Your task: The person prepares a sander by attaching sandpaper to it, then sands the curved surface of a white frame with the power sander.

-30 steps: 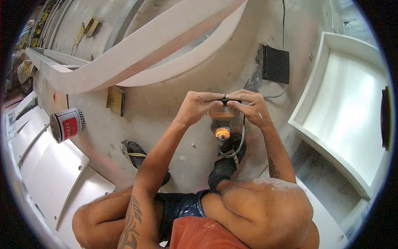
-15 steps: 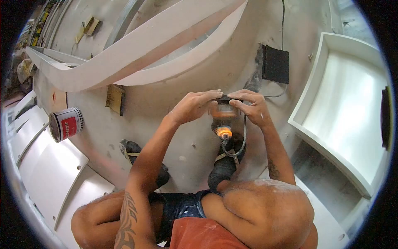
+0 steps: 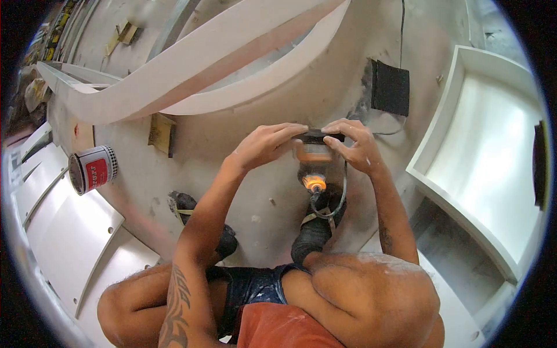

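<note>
An orange-and-black electric sander (image 3: pixel 314 158), slightly blurred, is in front of me with its cord end toward me. At its far end is a dark flat pad (image 3: pixel 315 138). My left hand (image 3: pixel 268 145) has its fingertips on the left end of this pad, thumb below and fingers above. On the other end, my right hand (image 3: pixel 356 146) pinches the pad between thumb and fingers. White dust covers my fingertips. The power cord (image 3: pixel 344 191) loops from the sander's near end past its right side.
A black sanding sheet (image 3: pixel 390 87) lies on the dusty floor beyond my right hand. White curved panels (image 3: pixel 75 226) and a paint can (image 3: pixel 93 169) are at left. A white tray-like piece (image 3: pixel 476 133) stands at right. A long curved frame (image 3: pixel 203 64) spans the far side.
My fingers have drawn slightly apart along the pad, so more of its dark edge shows between them. The sander stays in nearly the same place.
</note>
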`<action>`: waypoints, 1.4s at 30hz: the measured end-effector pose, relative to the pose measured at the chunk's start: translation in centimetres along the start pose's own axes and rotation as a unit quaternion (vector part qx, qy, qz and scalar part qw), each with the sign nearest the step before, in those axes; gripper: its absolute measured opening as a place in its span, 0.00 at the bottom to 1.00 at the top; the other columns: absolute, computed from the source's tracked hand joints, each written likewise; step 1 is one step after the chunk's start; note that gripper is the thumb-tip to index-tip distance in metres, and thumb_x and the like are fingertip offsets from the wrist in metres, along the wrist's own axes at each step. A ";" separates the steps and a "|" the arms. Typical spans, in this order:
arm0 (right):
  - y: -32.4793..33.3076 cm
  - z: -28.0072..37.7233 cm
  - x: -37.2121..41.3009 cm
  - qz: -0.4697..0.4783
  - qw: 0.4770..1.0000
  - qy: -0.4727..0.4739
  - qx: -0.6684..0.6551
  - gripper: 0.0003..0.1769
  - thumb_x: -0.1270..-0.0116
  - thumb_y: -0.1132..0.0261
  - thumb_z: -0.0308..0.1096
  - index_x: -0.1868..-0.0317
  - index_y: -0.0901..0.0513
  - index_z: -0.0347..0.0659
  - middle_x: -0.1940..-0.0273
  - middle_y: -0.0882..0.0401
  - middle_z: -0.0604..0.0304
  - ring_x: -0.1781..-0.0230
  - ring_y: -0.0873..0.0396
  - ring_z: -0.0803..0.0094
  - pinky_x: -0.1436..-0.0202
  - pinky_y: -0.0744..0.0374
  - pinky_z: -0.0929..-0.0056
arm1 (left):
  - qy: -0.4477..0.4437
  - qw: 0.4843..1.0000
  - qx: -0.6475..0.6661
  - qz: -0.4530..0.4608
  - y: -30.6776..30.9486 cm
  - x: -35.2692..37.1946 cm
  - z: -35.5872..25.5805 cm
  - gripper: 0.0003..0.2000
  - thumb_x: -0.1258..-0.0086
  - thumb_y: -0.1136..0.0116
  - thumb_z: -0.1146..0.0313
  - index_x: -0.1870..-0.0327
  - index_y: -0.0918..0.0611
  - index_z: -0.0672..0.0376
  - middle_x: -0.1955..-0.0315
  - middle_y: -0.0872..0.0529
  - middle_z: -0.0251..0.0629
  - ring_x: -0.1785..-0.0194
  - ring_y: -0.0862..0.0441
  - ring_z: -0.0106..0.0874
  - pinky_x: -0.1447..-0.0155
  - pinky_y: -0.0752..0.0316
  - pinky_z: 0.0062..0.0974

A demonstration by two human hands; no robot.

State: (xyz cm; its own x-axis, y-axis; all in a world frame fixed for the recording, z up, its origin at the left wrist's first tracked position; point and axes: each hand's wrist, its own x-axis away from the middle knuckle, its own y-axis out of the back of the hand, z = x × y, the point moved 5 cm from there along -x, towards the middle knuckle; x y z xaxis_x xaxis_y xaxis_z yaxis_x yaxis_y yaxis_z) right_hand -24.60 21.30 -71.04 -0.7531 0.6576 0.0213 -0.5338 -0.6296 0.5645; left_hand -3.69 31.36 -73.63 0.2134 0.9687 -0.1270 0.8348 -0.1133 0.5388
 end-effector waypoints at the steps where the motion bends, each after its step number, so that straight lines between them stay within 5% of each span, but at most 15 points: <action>1: -0.1 0.0 0.1 0.006 1.000 -0.005 -0.008 0.12 0.31 0.25 0.36 0.51 0.09 0.43 0.53 0.09 0.56 0.49 0.13 0.58 0.39 0.22 0.61 | 0.000 1.000 0.003 0.001 0.0 0.1 -0.1 0.20 0.23 0.36 0.71 0.31 0.18 0.52 0.45 0.09 0.45 0.46 0.09 0.48 0.44 0.13 0.43; 25: -1.6 2.7 -1.5 0.008 0.994 0.063 0.086 0.09 0.36 0.24 0.32 0.58 0.11 0.41 0.57 0.13 0.57 0.56 0.16 0.57 0.48 0.19 0.62 | 0.018 0.996 0.064 -0.051 -0.2 0.5 0.1 0.18 0.28 0.33 0.76 0.38 0.13 0.55 0.47 0.08 0.45 0.51 0.08 0.47 0.46 0.11 0.40; 30: -1.5 4.2 -2.4 0.031 0.987 0.100 0.126 0.10 0.36 0.24 0.35 0.60 0.14 0.41 0.59 0.16 0.57 0.60 0.18 0.56 0.52 0.21 0.61 | 0.049 0.994 0.068 -0.065 -0.1 0.5 0.1 0.17 0.29 0.30 0.77 0.41 0.11 0.56 0.48 0.06 0.43 0.47 0.07 0.37 0.42 0.11 0.37; 42: -1.4 3.9 -3.2 0.090 0.975 0.148 0.137 0.09 0.31 0.26 0.35 0.62 0.17 0.42 0.63 0.22 0.58 0.61 0.20 0.58 0.52 0.25 0.60 | 0.018 0.999 0.010 -0.034 -0.4 0.7 0.3 0.18 0.26 0.33 0.71 0.36 0.15 0.54 0.48 0.08 0.45 0.52 0.09 0.48 0.48 0.12 0.43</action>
State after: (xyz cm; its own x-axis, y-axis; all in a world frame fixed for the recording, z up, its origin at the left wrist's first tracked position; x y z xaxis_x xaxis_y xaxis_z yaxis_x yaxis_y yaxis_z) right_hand -19.93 21.64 -68.64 -0.9250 0.3725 -0.0754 -0.2898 -0.5631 0.7739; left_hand -3.72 31.98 -74.14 0.1377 0.9816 -0.1326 0.8571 -0.0510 0.5126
